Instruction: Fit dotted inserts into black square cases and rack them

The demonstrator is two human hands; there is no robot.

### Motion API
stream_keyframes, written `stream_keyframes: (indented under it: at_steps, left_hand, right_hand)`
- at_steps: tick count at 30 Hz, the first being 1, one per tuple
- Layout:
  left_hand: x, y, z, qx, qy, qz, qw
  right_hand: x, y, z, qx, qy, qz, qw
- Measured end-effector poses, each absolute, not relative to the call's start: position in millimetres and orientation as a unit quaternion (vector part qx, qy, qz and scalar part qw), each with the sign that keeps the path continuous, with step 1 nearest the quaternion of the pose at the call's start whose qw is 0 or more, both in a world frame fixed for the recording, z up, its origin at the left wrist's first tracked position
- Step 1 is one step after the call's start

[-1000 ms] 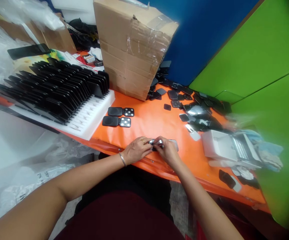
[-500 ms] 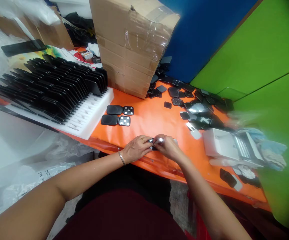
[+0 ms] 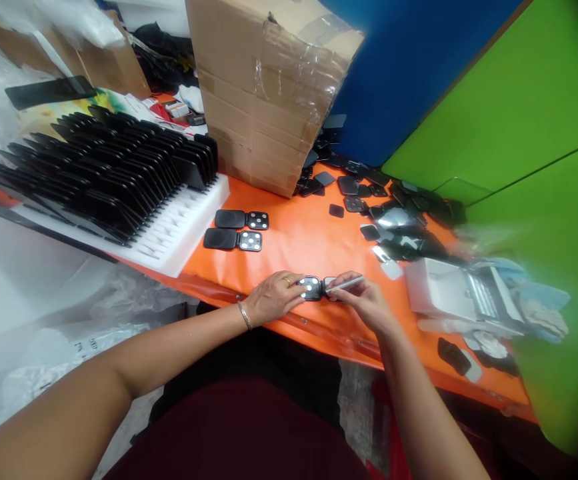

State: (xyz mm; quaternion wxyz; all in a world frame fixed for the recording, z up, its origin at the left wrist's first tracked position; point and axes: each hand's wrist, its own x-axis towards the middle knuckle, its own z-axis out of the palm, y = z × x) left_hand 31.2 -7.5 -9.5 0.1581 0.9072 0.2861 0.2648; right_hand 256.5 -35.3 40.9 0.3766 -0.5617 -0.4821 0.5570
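My left hand (image 3: 273, 295) presses its fingertips on the left end of a black hinged plate (image 3: 313, 291) with white dots, holding it against the orange table. Beyond the plate's hinge is a lighter panel, partly covered by my right hand (image 3: 359, 293). Thumb and fingers of that hand are closed on a thin silvery stick-like tool (image 3: 351, 283), its tip over the hinge side. Two similar hinged pieces, a nearer one (image 3: 231, 239) and a farther one (image 3: 241, 219), lie open beyond my left hand, dotted halves to the right.
A white foam rack (image 3: 189, 230) of upright black plates (image 3: 133, 167) stands at left. Behind is a tall cardboard box (image 3: 263, 100). Loose black pieces (image 3: 353, 187) are heaped at right, near an open white box (image 3: 439, 287). Green panels (image 3: 519, 100) border the right side.
My right hand has moved right, from over the dotted half to beyond the hinge. More of the dots now show. My left hand stays in nearly the same place.
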Motion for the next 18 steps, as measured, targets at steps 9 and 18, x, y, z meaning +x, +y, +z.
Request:
stream_keyframes:
  at_steps: [9, 18]
  left_hand:
    - [30.7, -6.4, -5.9, 0.928, 0.263, 0.243, 0.101]
    - [32.3, -6.9, -6.9, 0.924, 0.271, 0.254, 0.095]
  right_hand:
    - [244.4, -49.7, 24.6, -0.630, -0.623, 0.357, 0.297]
    - [235.1, -46.3, 30.9, -0.591, -0.727, 0.270, 0.223]
